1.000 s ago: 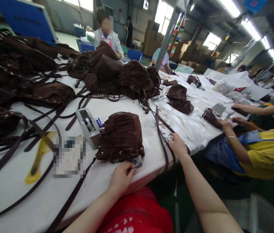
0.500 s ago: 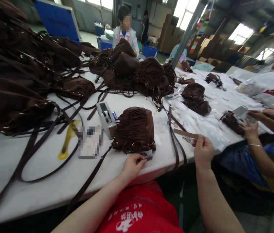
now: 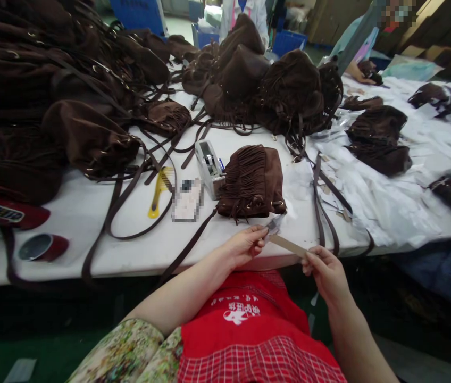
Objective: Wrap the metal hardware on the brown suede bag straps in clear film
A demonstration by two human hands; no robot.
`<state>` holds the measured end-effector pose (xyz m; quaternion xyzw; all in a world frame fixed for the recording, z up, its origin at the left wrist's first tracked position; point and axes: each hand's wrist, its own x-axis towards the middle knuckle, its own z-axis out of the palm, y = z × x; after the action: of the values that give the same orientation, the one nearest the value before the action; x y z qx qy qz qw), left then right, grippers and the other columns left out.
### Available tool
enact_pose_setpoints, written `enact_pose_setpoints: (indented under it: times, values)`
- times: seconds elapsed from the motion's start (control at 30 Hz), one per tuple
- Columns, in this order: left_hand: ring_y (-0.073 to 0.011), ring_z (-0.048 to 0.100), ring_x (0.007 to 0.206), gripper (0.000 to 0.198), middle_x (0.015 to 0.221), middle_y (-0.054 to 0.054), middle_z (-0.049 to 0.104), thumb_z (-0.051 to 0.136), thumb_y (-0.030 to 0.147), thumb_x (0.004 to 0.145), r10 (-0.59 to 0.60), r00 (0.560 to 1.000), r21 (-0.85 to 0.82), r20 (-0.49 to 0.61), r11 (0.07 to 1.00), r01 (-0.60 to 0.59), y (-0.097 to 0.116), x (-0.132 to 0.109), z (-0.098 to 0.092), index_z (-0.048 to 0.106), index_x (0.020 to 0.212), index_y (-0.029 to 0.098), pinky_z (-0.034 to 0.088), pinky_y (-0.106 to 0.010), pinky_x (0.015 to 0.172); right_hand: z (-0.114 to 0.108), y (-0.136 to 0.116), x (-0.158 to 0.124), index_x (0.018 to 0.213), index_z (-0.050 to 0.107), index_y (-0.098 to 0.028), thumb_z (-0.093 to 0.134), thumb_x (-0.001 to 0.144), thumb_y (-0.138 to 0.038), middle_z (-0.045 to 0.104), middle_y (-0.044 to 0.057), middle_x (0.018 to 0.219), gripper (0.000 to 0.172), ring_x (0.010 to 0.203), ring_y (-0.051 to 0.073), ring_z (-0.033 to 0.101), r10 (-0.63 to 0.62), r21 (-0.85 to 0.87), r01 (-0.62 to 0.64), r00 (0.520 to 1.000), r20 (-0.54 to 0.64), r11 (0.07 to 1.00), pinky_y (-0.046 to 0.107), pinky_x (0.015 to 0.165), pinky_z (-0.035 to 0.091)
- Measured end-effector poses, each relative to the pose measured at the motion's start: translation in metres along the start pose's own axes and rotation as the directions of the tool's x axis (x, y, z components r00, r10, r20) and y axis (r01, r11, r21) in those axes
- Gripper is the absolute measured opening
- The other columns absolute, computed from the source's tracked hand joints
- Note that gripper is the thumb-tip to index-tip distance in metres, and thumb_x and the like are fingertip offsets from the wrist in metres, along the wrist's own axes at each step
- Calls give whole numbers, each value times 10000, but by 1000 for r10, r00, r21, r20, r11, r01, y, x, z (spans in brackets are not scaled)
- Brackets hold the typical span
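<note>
A brown fringed handbag (image 3: 252, 182) lies on the table in front of me, its metal-ringed edge towards me. Just below that edge, my left hand (image 3: 248, 246) pinches a small piece wrapped in clear plastic (image 3: 274, 225); what is inside cannot be made out. My right hand (image 3: 326, 270) grips a flat tan strip (image 3: 288, 246) between thumb and fingers. The strip's free end points at my left fingertips and lies close to the plastic. A brown strap (image 3: 189, 246) runs from the bag's left corner over the table edge.
Left of the bag are a grey tape dispenser (image 3: 208, 166), a blurred-out flat item (image 3: 188, 199) and a yellow comb (image 3: 157, 192). A dark red cup (image 3: 44, 247) lies near the left front edge. Piles of brown bags (image 3: 237, 80) stand behind; white plastic sheets (image 3: 389, 213) cover the right side.
My right hand has brought the strip leftward to my left hand. My left hand has lifted the plastic piece slightly off the table edge. The view has tilted down and turned.
</note>
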<state>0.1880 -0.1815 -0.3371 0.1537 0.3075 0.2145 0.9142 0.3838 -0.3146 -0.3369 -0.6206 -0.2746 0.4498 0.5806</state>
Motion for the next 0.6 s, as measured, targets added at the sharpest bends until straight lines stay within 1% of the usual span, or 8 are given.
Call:
enact_pose_setpoints:
  times: [0.13, 0.3, 0.4, 0.5, 0.6]
  values:
    - [5, 411, 478, 212, 764, 9, 566, 750, 199, 741, 12, 1000, 14, 4, 1000, -12, 0, -1, 2, 562, 804, 127, 218, -96, 378, 3, 5, -2, 710, 599, -169, 759, 698, -344, 637, -2, 580, 238, 438, 97, 549, -20, -13, 19, 996, -87, 1000, 190, 404, 434]
    - [-4, 385, 469, 265, 657, 39, 520, 782, 266, 701, 78, 997, 102, -19, 992, -76, -4, -1, 5, 565, 759, 125, 216, -121, 387, 20, 16, -10, 771, 594, -174, 751, 709, -344, 657, 4, 608, 240, 460, 114, 584, -15, -15, 13, 987, -160, 1000, 205, 421, 464]
    - [-8, 375, 469, 312, 616, 52, 490, 804, 313, 659, 130, 991, 153, -11, 980, -127, -3, -1, 6, 574, 750, 123, 200, -135, 394, 25, 22, -14, 761, 586, -175, 746, 717, -340, 654, -1, 605, 234, 460, 109, 582, -5, 7, 7, 986, -164, 1000, 196, 422, 459]
    - [-12, 370, 466, 341, 595, 56, 481, 810, 345, 633, 163, 987, 196, -4, 968, -159, -1, -1, 5, 576, 751, 125, 185, -149, 401, 23, 26, -18, 730, 581, -172, 749, 717, -334, 648, -3, 601, 234, 464, 98, 576, 22, 31, -18, 989, -149, 999, 181, 422, 442]
    - [-20, 374, 458, 377, 567, 62, 479, 810, 384, 613, 183, 983, 241, -4, 954, -177, -1, 1, 3, 559, 742, 134, 191, -158, 412, 21, 27, -23, 742, 586, -174, 752, 720, -337, 657, 1, 626, 233, 493, 100, 587, 53, 76, -43, 989, -137, 996, 184, 450, 451]
